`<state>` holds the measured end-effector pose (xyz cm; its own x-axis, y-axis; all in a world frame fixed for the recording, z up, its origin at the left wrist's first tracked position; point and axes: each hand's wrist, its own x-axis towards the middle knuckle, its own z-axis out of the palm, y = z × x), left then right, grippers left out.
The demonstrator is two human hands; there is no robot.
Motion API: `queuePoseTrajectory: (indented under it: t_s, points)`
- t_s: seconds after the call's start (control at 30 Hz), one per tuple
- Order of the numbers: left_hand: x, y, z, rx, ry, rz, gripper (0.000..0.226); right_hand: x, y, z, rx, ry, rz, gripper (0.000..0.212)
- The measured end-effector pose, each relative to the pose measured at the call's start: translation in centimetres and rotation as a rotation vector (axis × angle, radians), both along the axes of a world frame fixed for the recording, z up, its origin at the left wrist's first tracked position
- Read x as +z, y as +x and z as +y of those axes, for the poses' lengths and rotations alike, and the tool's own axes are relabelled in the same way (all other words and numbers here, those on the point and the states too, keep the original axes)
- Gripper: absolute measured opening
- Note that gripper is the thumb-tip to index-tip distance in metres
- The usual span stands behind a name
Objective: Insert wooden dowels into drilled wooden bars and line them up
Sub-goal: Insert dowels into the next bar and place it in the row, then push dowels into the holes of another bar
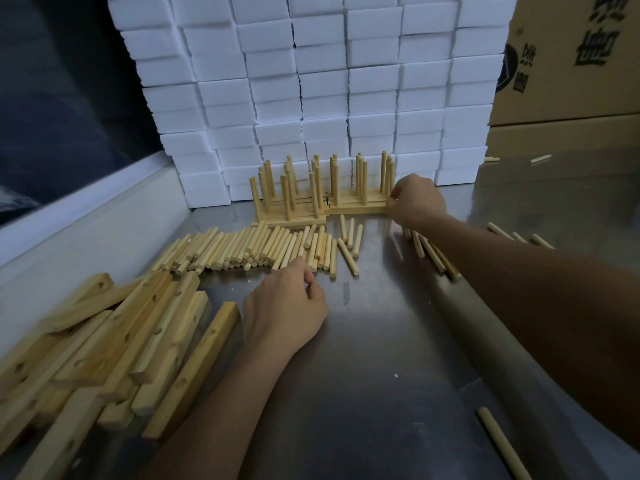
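Nearest us, a lone dowel [502, 445] lies on the steel table [381, 375], running off the bottom edge, and on the left a loose heap of drilled bars [114, 341] sprawls with holes showing. Just beyond it the left hand [285, 311] sits at the near edge of the dowel pile [249, 249], fingers curled with the tips pinched together; whether a dowel is between them I cannot tell. Further out, the right hand [415, 200] reaches to the right end of the finished bars [325, 202], fingers curled at the end of the nearest bar, seemingly gripping or nudging it into line. That is where trouble could come, in my judgement: a shove too hard may skew the row or tip those upright pegs, and the forearm hangs right over stray dowels [433, 252] that could roll off. Behind everything rises a wall of white foam blocks [311, 81], with cardboard boxes [571, 64] at the right. The right fingertips are hidden behind the knuckles, and the back rows of pegs overlap too much to count.
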<state>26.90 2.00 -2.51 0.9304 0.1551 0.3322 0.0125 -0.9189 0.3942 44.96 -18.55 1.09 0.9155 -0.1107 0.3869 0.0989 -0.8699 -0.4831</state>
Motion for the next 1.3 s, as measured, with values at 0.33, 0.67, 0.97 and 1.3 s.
queuePoseTrajectory:
  t_s: [0.33, 0.67, 0.97, 1.3]
  points:
    - [0.5, -0.9, -1.0, 0.004, 0.184, -0.072, 0.012, 0.5, -6.9, 0.6, 0.082, 0.221, -0.170, 0.015]
    - [1.2, -3.4, -2.8, 0.292, 0.358, 0.138, 0.036, -3.0, -13.4, -0.5, 0.066, 0.302, -0.246, 0.012]
    - [1.4, -3.4, -2.7, 0.194, 0.344, 0.124, 0.032, -3.3, -13.4, -0.8, 0.095, 0.316, -0.247, 0.010]
    - [2.3, -3.3, -1.0, 0.294, 0.316, 0.151, 0.048, -3.4, -13.5, -0.8, 0.115, 0.328, -0.227, 0.009]
